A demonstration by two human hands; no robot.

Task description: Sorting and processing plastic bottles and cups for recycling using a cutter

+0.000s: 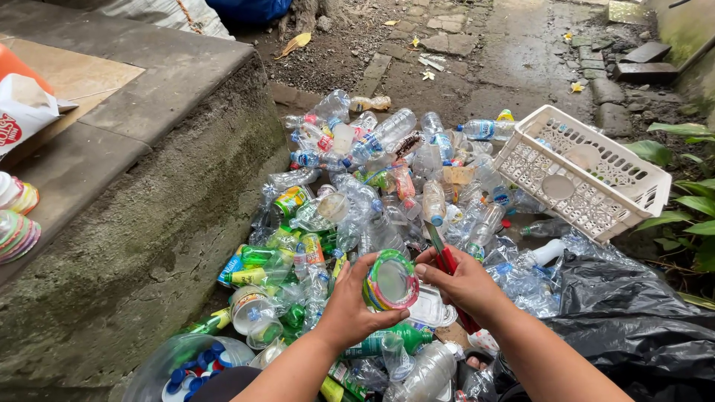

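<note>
My left hand (350,301) grips a small clear plastic cup (391,281) with a colourful rim, its mouth turned toward me. Just to the right, my right hand (462,283) holds a red-handled cutter (447,262), whose blade end points up toward the cup's right rim. Both hands hover over a big heap of crushed clear plastic bottles (387,193) and cups on the ground.
A white plastic lattice basket (596,186) lies tipped at the right of the heap. Black plastic bag (633,313) at lower right. A concrete step (134,186) rises at left, with stacked cup lids (15,231) on it. A clear container of blue bottle caps (190,368) sits at bottom left.
</note>
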